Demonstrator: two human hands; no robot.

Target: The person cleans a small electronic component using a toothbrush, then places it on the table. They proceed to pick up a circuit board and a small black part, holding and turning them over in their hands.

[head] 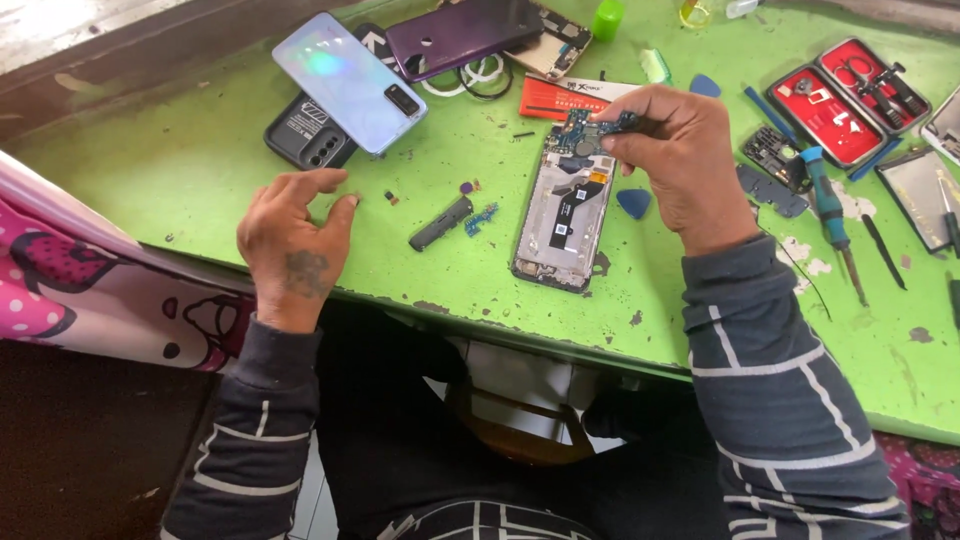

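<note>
Head view. The right hand [683, 150] is raised just above the upper end of an opened smartphone chassis [562, 215]. Its thumb and fingertips are pressed together, pinching a small blue-green circuit board [598, 126]. The board sits at the top edge of the chassis; whether it touches the chassis cannot be told.

The chassis lies face down on the green worktable [200, 160], back cover off, with a black flex cable and grey metal shields exposed. A blue triangular pick [634, 203] lies just beside its right edge, under the right hand.

The left hand [297, 243] rests near the front edge of the table, well apart from the chassis. Its fingers are loosely spread and curved, fingertips down on the table surface, holding nothing. A tiny dark part lies just beside the fingertips; its kind cannot be told.

Between the left hand and the chassis lie a black plastic cover strip [440, 223], a small blue component [481, 217] and a small purple piece [468, 186].

At the far side of the table, a pale iridescent phone [345, 80] lies on top of a black phone case [300, 132], and a purple back cover [460, 32] lies behind them.

To the right lie a blue-handled screwdriver [828, 210] and an open red tool case [848, 98].
</note>
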